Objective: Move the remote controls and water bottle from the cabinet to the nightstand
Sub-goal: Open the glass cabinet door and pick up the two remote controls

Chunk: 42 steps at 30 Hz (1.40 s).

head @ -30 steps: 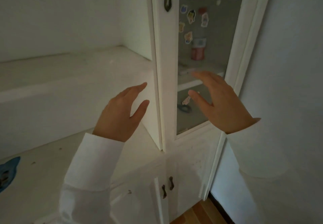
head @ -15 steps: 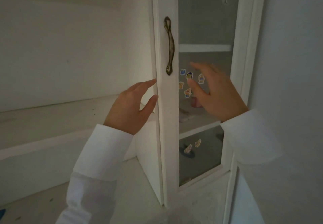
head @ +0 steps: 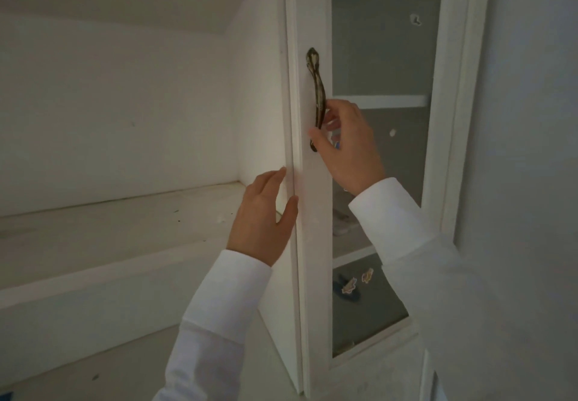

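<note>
The remote controls and water bottle cannot be made out: whatever sits on the shelf behind the glass of the cabinet door is hidden by the right forearm, apart from a pale blurred shape at its edge. To get at them, the right hand pinches the lower part of the bronze handle, fingers curled behind it and thumb in front. The left hand rests with straight, spread fingers against the door's edge, probably to steady it as it swings.
</note>
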### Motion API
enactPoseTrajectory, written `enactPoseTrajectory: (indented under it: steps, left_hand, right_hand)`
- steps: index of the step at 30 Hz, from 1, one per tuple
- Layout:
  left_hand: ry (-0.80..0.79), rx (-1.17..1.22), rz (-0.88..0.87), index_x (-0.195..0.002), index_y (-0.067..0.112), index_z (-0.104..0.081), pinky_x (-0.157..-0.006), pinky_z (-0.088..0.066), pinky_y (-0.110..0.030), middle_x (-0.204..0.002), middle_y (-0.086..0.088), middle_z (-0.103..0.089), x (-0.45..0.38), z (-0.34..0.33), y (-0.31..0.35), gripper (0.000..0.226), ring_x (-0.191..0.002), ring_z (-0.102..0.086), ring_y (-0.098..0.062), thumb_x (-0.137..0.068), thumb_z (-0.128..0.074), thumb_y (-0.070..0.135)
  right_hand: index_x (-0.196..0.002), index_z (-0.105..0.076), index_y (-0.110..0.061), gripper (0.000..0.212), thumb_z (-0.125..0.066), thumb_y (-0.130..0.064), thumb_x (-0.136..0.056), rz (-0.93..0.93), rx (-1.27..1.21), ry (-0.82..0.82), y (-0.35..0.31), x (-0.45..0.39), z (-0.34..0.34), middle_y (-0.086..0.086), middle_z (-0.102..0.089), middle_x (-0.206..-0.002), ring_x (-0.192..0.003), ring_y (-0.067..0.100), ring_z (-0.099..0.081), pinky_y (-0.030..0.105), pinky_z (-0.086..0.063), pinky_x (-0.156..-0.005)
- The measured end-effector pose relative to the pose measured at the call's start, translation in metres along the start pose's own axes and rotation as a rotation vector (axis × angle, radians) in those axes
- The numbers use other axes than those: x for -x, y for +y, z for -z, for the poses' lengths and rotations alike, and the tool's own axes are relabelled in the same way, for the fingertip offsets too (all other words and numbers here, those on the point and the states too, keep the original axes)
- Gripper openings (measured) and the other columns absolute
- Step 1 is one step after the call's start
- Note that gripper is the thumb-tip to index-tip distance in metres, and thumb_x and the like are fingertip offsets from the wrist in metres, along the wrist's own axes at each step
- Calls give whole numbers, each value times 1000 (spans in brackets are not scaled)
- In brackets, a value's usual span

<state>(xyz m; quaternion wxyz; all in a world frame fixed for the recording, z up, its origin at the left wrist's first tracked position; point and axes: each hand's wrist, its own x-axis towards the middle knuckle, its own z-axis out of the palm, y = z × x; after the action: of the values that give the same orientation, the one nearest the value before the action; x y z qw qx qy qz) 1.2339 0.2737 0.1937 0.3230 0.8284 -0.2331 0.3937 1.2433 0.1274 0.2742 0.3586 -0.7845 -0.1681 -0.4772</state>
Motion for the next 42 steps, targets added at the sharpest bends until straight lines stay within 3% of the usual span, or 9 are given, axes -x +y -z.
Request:
enactPoseTrajectory:
  steps: [3,5,8,15,22,27,30,36,42]
  left_hand:
    - [-19,14,22,-137,13,-44,-103,-35,-24,-135,-4,-50,3,-6,-4,48,-124,-47,-20,-91,-53,24]
    - [-26,22,29,-137,14,-44,-102,-33,-21,-135,-3,-50,5,-9,-6,48,-124,-47,-20,-91,-53,24]
    - [-27,48,33,-137,14,-43,-103,-34,-22,-134,-2,-50,7,-12,-7,48,-124,-47,-19,-91,-53,23]
    - [-48,46,46,-139,17,-40,-103,-30,-18,-137,2,-47,13,-12,-4,50,-127,-44,-15,-92,-51,28]
    - [-59,59,60,-139,20,-39,-106,-37,-28,-143,1,-40,21,-13,6,50,-129,-40,-16,-91,-50,31]
    - [-79,65,81,-141,23,-35,-105,-38,-31,-146,2,-31,25,-18,10,54,-131,-34,-17,-90,-52,33]
    - [-49,95,-5,-137,23,-42,-106,-41,-37,-142,1,-37,26,-23,12,49,-130,-36,-19,-91,-54,32]
    - [-114,365,-219,-131,18,-50,-105,-37,-25,-132,3,-51,44,-33,63,41,-122,-46,-12,-94,-45,34]
    - [-146,517,-224,-136,17,-46,-105,-40,-33,-135,4,-52,57,-48,97,49,-126,-47,-10,-92,-44,39]
  right_hand:
    - [-112,-51,-11,29,-61,-22,-88,-60,-102,42,-4,-6,-4,0,-59,-101,-83,7,-56,8,-45,-74]
    - [-110,-51,-10,28,-63,-20,-87,-116,-147,47,-6,-9,-6,-4,-57,-91,-74,2,-53,4,-43,-66]
    - [-106,-52,-10,26,-64,-18,-85,-159,-186,45,-5,-13,-7,-8,-54,-81,-70,5,-52,9,-45,-66]
    - [-97,-53,-11,20,-65,-17,-83,-156,-170,33,-4,-18,-5,-10,-52,-72,-62,2,-49,9,-44,-60]
    - [-97,-55,-8,28,-69,-27,-82,-131,-129,34,-8,-19,-2,-7,-54,-73,-67,10,-54,29,-52,-72]
    - [-91,-54,-7,31,-69,-33,-81,-125,-98,90,-9,-16,5,-8,-51,-67,-58,5,-48,22,-46,-62]
    - [-85,-51,-12,29,-70,-34,-80,-118,-132,167,-8,-4,33,-7,-51,-64,-52,1,-48,16,-45,-55]
    - [-81,-50,-26,22,-69,-36,-80,-80,-179,166,-9,26,102,-4,-59,-74,-70,14,-58,28,-53,-70]
    - [-94,-55,-16,38,-75,-40,-73,-99,-139,197,-15,44,137,-7,-58,-75,-67,6,-55,16,-49,-63]
